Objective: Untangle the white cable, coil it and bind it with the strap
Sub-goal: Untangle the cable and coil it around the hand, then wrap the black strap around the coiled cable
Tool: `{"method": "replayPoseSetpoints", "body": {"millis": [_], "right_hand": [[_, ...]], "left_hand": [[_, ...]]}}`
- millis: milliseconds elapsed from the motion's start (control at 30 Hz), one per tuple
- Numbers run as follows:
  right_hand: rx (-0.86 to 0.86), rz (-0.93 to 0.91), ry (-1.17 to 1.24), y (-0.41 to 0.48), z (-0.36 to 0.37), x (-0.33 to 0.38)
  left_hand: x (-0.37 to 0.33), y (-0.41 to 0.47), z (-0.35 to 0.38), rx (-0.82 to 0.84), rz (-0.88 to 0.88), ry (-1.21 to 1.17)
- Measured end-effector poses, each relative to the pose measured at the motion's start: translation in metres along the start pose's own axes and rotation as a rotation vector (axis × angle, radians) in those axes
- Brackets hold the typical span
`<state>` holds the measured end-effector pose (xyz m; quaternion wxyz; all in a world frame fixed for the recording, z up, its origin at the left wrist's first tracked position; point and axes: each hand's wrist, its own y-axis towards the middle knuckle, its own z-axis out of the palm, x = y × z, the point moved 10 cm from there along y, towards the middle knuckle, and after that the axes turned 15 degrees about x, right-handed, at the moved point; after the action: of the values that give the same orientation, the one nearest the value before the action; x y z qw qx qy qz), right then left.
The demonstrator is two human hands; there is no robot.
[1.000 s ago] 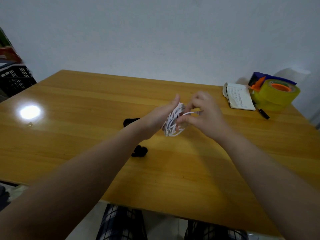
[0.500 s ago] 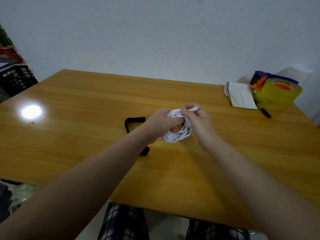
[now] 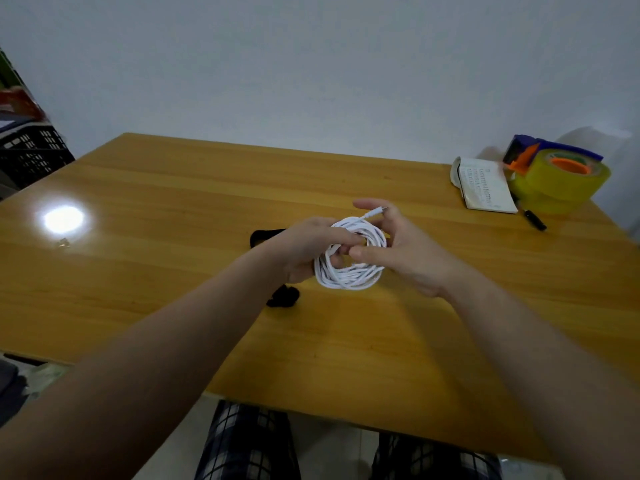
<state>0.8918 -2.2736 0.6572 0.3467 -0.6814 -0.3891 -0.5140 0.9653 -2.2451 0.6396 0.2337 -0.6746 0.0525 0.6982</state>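
The white cable (image 3: 349, 275) is wound into a round coil just above the middle of the wooden table (image 3: 173, 265). My left hand (image 3: 308, 247) grips the coil's left side, fingers through its centre. My right hand (image 3: 398, 247) holds the coil's right side, thumb pressed on the loops, and its fingers pinch the cable's plug end at the top. The black strap (image 3: 284, 296) lies on the table behind and under my left wrist, partly hidden by it.
At the far right corner stand a yellow tape roll in a blue and orange dispenser (image 3: 561, 178), an open notebook (image 3: 485, 188) and a black pen (image 3: 535, 223). A black crate (image 3: 31, 157) sits off the table's left. A small metal bit (image 3: 64, 242) lies near the lamp glare.
The coil has turned from edge-on to flat and round facing me. Both hands have dropped slightly toward the table, and the right hand has shifted to the plug end.
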Motion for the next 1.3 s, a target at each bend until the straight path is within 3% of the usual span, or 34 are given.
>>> {"method": "replayPoseSetpoints", "body": {"millis": [100, 300, 367, 500, 567, 667, 800, 900, 1000, 1133, 1300], "right_hand": [[0.061, 0.009, -0.041, 0.003, 0.001, 0.005], [-0.037, -0.150, 0.009, 0.002, 0.000, 0.016], [-0.135, -0.164, -0.010, 0.005, 0.000, 0.012], [-0.292, -0.098, 0.118, 0.018, 0.006, 0.000], [-0.373, -0.106, -0.015, 0.025, 0.006, 0.004], [-0.448, -0.203, -0.248, 0.029, 0.006, 0.019], [-0.322, -0.276, -0.248, 0.035, 0.010, 0.026], [-0.113, -0.248, -0.016, 0.046, 0.028, 0.016], [0.066, -0.178, -0.103, 0.058, 0.047, 0.007], [0.072, -0.205, -0.322, 0.065, 0.057, 0.019], [0.060, -0.257, -0.179, 0.083, 0.066, 0.030]], "left_hand": [[0.000, 0.000, -0.011, -0.063, -0.047, -0.038], [0.010, 0.002, -0.016, -0.066, -0.010, -0.223], [0.016, 0.001, -0.024, -0.136, -0.011, -0.307], [0.014, -0.007, -0.043, -0.293, -0.032, -0.056], [0.009, -0.011, -0.045, -0.308, 0.010, 0.016], [0.008, -0.018, -0.050, -0.255, 0.105, -0.063], [0.013, -0.031, -0.045, -0.065, 0.046, -0.025], [0.016, -0.041, -0.054, -0.091, -0.027, -0.014], [0.020, -0.045, -0.064, -0.187, -0.011, -0.046], [0.011, -0.053, -0.073, -0.397, 0.115, -0.010], [0.000, -0.074, -0.091, -0.607, 0.159, -0.028]]}}
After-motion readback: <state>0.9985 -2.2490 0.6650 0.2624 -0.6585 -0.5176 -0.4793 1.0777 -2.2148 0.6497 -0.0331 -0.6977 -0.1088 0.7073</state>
